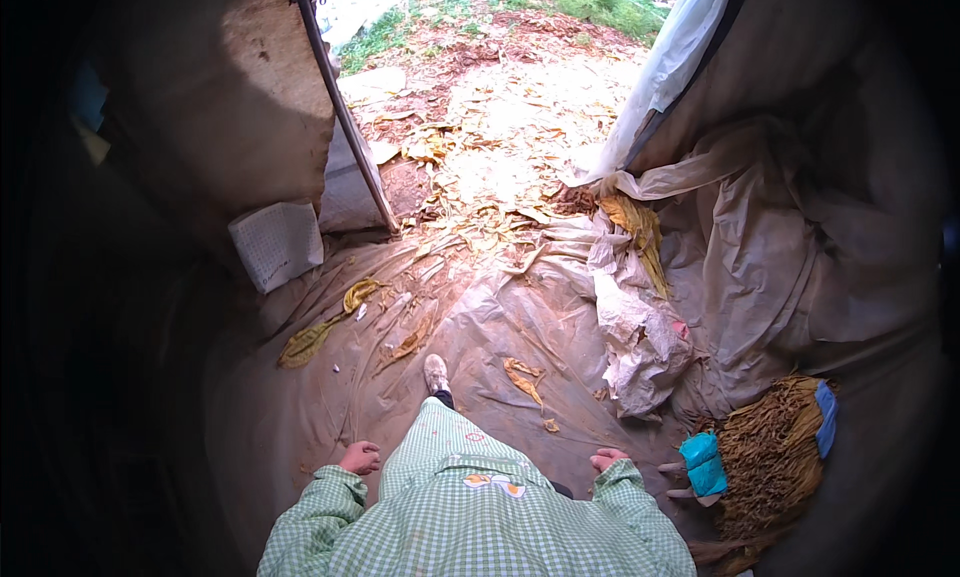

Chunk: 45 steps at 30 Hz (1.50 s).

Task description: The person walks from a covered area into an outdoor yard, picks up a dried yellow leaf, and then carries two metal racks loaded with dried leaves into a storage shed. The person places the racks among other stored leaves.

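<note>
Both my arms hang at my sides in green checked sleeves, on either side of a matching checked smock (470, 517). My left hand (360, 458) is loosely curled above the sheeting, and nothing shows in it. On the other side, my right hand (608, 459) has its fingers bent inward, also with nothing visible in them. Neither hand touches anything. One shoe (437, 374) shows past the smock's front edge. Brown plastic sheeting (490, 327) covers the floor around me. A crumpled yellow-brown leaf (523, 379) lies on it, ahead of my right hand.
Ahead is a bright opening beside a dark pole (345, 107), with leaf-strewn ground (500, 117) outside. A pale printed box-like object (278, 245) stands left. Crumpled whitish plastic (640, 352) lies right, near a pile of dried brown leaves (770, 457) and a turquoise-wrapped object (704, 464).
</note>
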{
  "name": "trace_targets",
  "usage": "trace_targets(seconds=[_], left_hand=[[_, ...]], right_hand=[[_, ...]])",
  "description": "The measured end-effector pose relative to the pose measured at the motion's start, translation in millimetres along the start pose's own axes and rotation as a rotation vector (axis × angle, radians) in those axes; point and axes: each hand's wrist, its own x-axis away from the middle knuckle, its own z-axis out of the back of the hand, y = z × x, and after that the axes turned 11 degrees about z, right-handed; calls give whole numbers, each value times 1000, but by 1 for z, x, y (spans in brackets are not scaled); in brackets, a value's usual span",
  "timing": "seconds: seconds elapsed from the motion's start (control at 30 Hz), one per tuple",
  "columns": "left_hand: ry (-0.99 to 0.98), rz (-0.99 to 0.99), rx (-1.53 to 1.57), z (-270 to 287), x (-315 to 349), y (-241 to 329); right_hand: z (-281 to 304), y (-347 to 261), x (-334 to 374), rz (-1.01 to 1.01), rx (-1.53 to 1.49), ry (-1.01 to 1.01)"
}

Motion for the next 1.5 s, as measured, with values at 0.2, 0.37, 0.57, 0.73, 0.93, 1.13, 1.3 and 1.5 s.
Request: trace_targets(seconds=[0.2,0.37,0.57,0.73,0.93,1.13,1.3,1.5], left_hand=[[232,-373,-269,56,-53,208],[185,-524,-392,50,-74,380],[49,-516,-502,11,-79,533],[105,-423,-550,27,-120,593],[243,-342,-499,60,-149,678],[158,-334,-543,51,-176,816],[55,-271,-522,81,-254,916],[151,-273,-493,111,-230,1125]], right_hand=[[-24,-95,-70,-111,194,-67],[-67,-247,-100,130,-82,-26],[-69,-303,-185,33,-158,15],[-29,-363,-255,-251,-156,-71],[-13,-497,-308,-135,-311,50],[-27,-581,-374,-155,-375,46],[-44,-650,-426,-263,-353,124],[-66,-772,-465,-179,-372,144]])
